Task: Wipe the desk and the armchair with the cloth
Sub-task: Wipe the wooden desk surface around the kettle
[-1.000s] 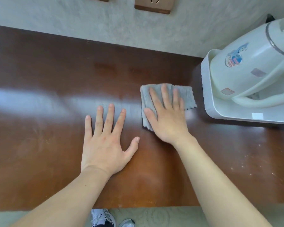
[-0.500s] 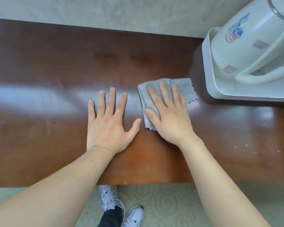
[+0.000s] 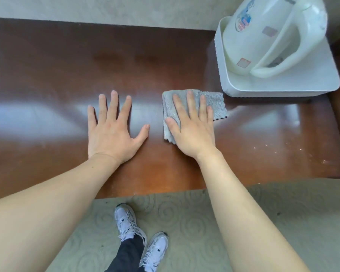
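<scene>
I am pressing my right hand (image 3: 192,130) flat, fingers straight, on the folded grey fleece cloth (image 3: 214,104) on the glossy brown wooden desk (image 3: 47,75). Left of the cloth, my left hand (image 3: 111,132) is lying spread and empty. Beyond the cloth, to its right, the white plastic tray (image 3: 302,83) is blocking that side.

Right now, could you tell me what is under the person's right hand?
The right hand presses flat on a folded grey cloth, which lies on the brown desk. The desk surface beneath the cloth is covered and cannot be seen.
</scene>
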`<state>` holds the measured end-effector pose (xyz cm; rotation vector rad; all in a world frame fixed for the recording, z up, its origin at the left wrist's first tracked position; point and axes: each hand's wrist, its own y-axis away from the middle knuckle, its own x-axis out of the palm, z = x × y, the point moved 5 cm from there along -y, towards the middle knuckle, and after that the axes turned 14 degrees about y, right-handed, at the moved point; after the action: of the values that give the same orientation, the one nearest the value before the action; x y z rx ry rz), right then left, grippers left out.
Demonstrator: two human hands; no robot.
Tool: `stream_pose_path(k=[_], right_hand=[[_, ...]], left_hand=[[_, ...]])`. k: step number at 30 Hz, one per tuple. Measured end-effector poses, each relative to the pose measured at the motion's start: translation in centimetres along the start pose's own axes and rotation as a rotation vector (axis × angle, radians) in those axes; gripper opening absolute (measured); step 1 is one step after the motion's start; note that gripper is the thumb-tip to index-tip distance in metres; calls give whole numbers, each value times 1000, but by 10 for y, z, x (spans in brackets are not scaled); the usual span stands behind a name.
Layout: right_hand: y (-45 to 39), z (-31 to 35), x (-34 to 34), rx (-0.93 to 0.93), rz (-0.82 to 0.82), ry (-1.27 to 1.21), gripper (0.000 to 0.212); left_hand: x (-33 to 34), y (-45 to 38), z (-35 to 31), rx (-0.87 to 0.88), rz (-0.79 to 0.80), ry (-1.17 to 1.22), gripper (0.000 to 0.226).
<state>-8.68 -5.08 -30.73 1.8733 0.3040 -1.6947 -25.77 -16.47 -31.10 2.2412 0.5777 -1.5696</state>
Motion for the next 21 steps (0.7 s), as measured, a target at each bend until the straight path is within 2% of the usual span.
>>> stream_pose_path(k=[4, 10, 12, 16, 21], right_hand=[[5, 7, -4, -1, 9, -18, 64], [123, -9, 26, -1, -37, -4, 62], [139, -20, 33, -2, -29, 8, 61], [86, -60, 23, 68, -31, 1, 60], [19, -112, -1, 169, 40, -47, 60]], left_hand=[[-4, 1, -3, -10, 12, -11, 86], [-4, 2, -7, -17, 86, -82, 86], [-5, 2, -9, -17, 103, -116, 84], [-9, 3, -30, 18, 80, -27, 80], [9, 17, -107, 170, 59, 221, 77]])
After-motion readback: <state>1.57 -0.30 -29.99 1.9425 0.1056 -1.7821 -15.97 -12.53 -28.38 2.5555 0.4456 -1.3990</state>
